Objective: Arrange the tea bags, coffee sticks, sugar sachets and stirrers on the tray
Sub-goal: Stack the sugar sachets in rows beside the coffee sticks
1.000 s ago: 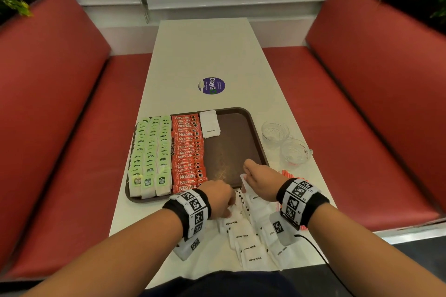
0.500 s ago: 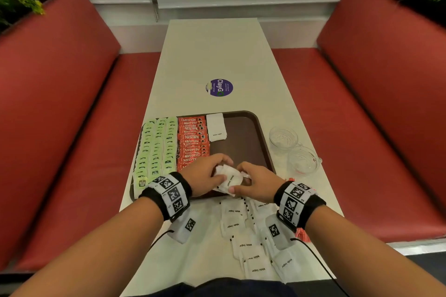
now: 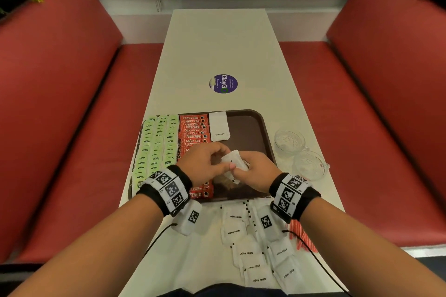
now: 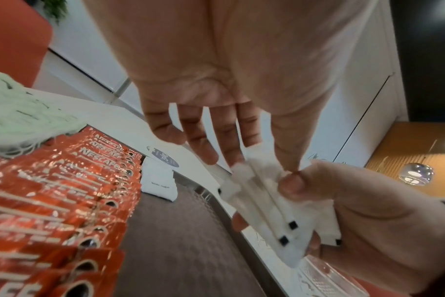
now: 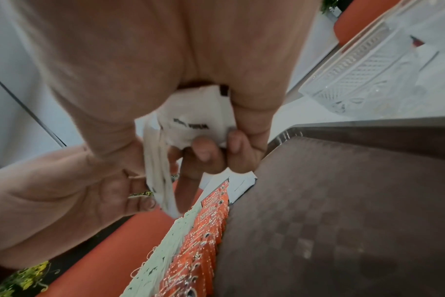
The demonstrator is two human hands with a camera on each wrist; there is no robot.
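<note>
Both hands hold a small stack of white sugar sachets [image 3: 235,160] above the middle of the brown tray [image 3: 251,123]. My right hand [image 3: 237,170] grips the stack [image 5: 191,124] with curled fingers and thumb. My left hand [image 3: 223,163] pinches the stack's far edge [image 4: 262,197] between thumb and fingertips. On the tray, green tea bags [image 3: 156,142] fill the left side in rows. Next to them lies a column of red coffee sticks [image 3: 194,132], and one sugar sachet [image 3: 218,126] lies at the tray's far end. Red stirrers [image 3: 301,236] lie on the table under my right forearm.
Several loose sugar sachets [image 3: 253,248] are scattered on the white table between the tray and me. Two glass cups [image 3: 289,141] [image 3: 310,165] stand right of the tray. Red benches flank the table. The tray's right half is bare.
Both hands left the loose pile on the table and moved forward over the tray, carrying a stack of sugar sachets. They now hold it a little farther in.
</note>
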